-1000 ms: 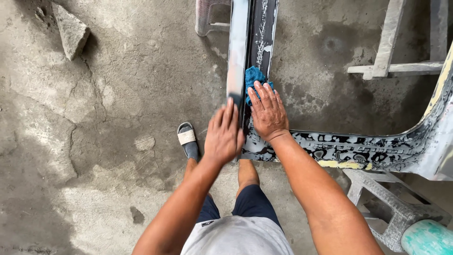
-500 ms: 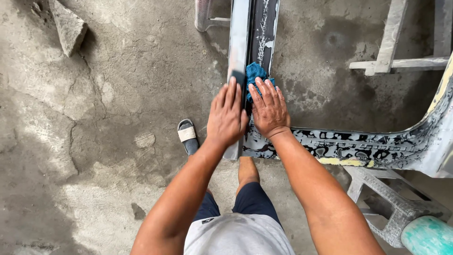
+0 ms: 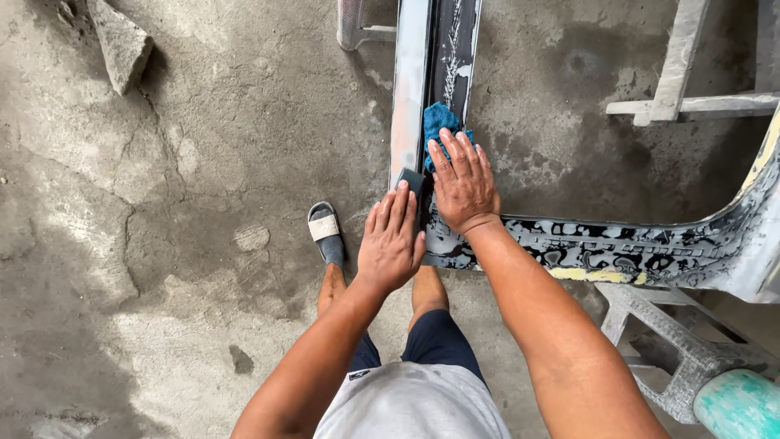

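A long, curved panel (image 3: 626,248) with grey, black and white mottled surface runs from the top centre down and bends off to the right. My right hand (image 3: 463,180) lies flat on a blue cloth (image 3: 439,122), pressing it onto the panel's dark strip. My left hand (image 3: 392,242) presses a small dark block (image 3: 409,180) against the panel's grey left edge, fingers extended over it. Both hands sit side by side near the panel's bend.
Cracked concrete floor (image 3: 162,244) all around, with a stone chunk (image 3: 120,45) at top left. My sandalled foot (image 3: 327,232) stands left of the panel. Grey stands (image 3: 682,73) hold the panel at upper right and lower right; a teal cylinder (image 3: 739,406) sits bottom right.
My left hand has slid down toward me along the panel's edge with the dark block. My right hand stays on the blue cloth, shifted only slightly.
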